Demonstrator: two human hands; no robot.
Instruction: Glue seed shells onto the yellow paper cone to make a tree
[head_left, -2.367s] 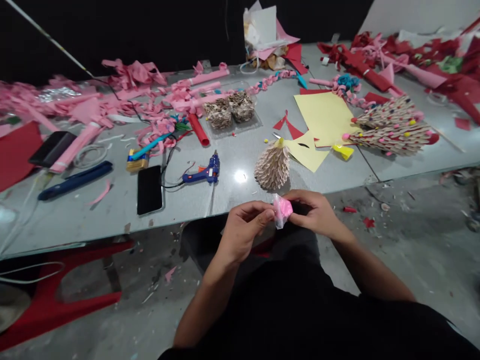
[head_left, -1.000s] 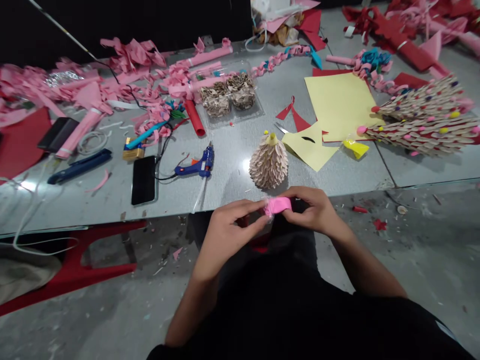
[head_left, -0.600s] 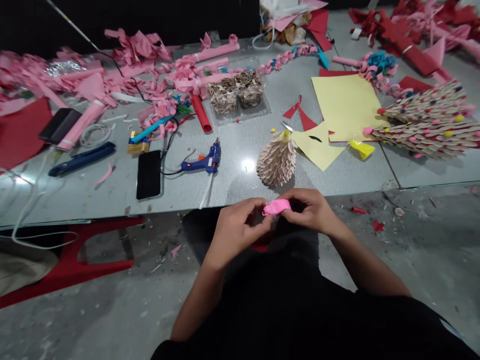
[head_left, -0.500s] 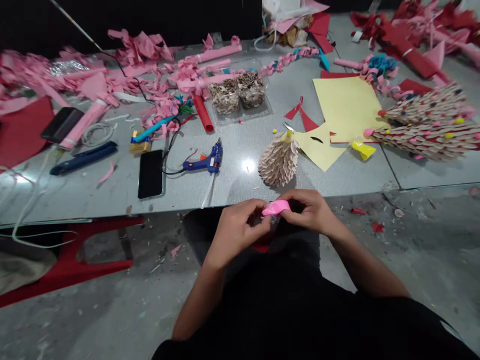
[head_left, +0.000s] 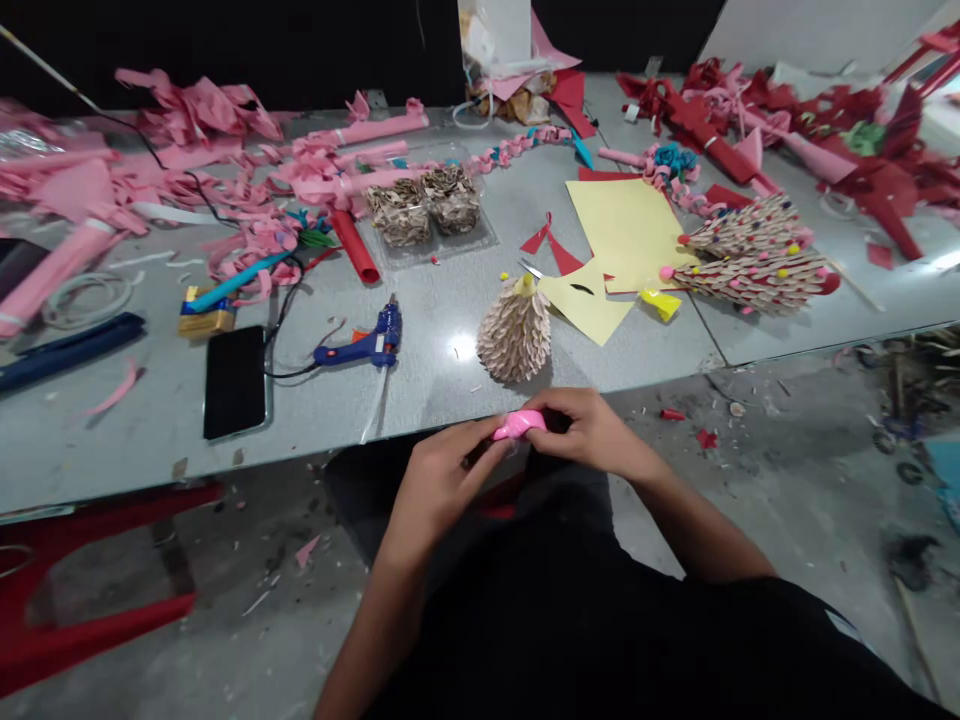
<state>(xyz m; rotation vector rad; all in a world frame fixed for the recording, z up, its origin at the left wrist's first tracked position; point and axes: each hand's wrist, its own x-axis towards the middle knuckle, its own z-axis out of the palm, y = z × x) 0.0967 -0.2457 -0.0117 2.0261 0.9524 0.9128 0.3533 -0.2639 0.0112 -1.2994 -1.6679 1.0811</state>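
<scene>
Between my two hands, just off the table's front edge, is a small bright pink packet, which looks like modelling clay in clear wrap. My left hand pinches its left end with thumb and fingers. At the other end, my right hand grips it the same way. Right behind them on the table stands a cone-shaped tree covered in pale overlapping flakes, with a yellow tip. A crumpled yellow packet lies farther right, near two larger decorated flake trees.
A blue glue gun and a black phone lie to the left. Two clear boxes of flakes stand behind. Yellow paper lies at the right. Pink paper scraps cover the back, and a red stool is at lower left.
The view has swung to the right, so everything on the table appears farther left. Both hands still hold the pink packet, which is turned slightly between the fingers.
</scene>
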